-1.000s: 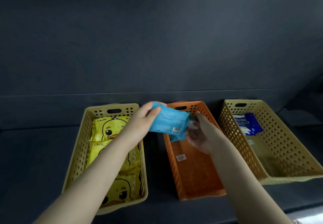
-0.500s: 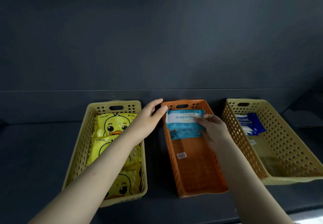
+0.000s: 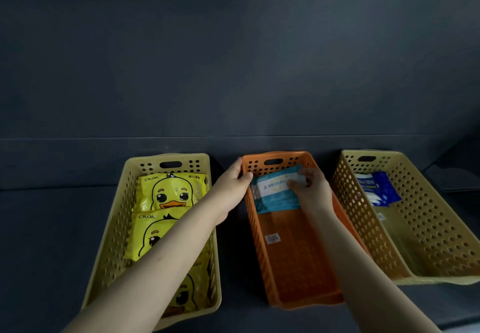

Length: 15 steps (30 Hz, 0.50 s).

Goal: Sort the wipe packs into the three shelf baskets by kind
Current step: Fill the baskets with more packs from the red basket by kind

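Observation:
Three baskets stand in a row on a dark shelf. The left yellow basket (image 3: 118, 218) holds several yellow duck wipe packs (image 3: 171, 192). In the middle, the orange basket (image 3: 293, 273) has a light blue wipe pack (image 3: 275, 195) lying at its far end. My right hand (image 3: 310, 190) rests on that pack, fingers curled on its top right edge. My left hand (image 3: 233, 182) grips the orange basket's far left rim corner. The right yellow basket (image 3: 428, 231) holds dark blue wipe packs (image 3: 376, 188) at its far end.
A dark wall rises right behind the baskets. The shelf surface (image 3: 52, 229) stretches left of the baskets. A small white label (image 3: 272, 238) sticks to the orange basket's floor.
The blue pack went from held in the air between both hands to lying in the orange basket. My left hand let go of it and took the basket's rim.

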{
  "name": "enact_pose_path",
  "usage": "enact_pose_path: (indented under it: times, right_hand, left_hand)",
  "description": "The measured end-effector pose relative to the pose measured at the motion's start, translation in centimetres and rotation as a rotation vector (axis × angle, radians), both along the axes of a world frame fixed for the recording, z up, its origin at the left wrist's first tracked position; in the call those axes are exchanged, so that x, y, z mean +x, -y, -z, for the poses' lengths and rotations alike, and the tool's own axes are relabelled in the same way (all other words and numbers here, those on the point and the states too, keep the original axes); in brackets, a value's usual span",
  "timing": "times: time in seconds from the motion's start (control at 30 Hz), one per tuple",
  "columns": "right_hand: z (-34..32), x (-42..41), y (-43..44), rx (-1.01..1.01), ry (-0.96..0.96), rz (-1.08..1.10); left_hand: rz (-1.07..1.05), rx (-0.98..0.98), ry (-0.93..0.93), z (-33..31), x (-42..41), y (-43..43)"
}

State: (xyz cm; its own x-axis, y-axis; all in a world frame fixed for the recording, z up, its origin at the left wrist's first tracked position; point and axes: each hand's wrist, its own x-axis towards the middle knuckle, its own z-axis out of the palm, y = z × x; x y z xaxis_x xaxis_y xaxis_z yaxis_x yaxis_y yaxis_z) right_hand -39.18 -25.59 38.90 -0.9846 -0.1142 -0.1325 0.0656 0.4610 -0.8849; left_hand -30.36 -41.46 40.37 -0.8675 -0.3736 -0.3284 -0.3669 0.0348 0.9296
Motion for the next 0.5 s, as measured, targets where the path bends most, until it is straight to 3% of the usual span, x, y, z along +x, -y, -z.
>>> enact_pose_path:
  times: [0.27, 0.5]
  right_hand:
    - [2.1, -0.4, 0.2, 0.385, -0.125, -0.273]
    - [2.5, -0.4, 0.2, 0.354, -0.049, -0.292]
  left_hand:
    - [0.025, 0.003, -0.029, -0.1, 0.2, 0.1]
    - [0.006, -0.023, -0.015, -0.8, 0.5, -0.4]
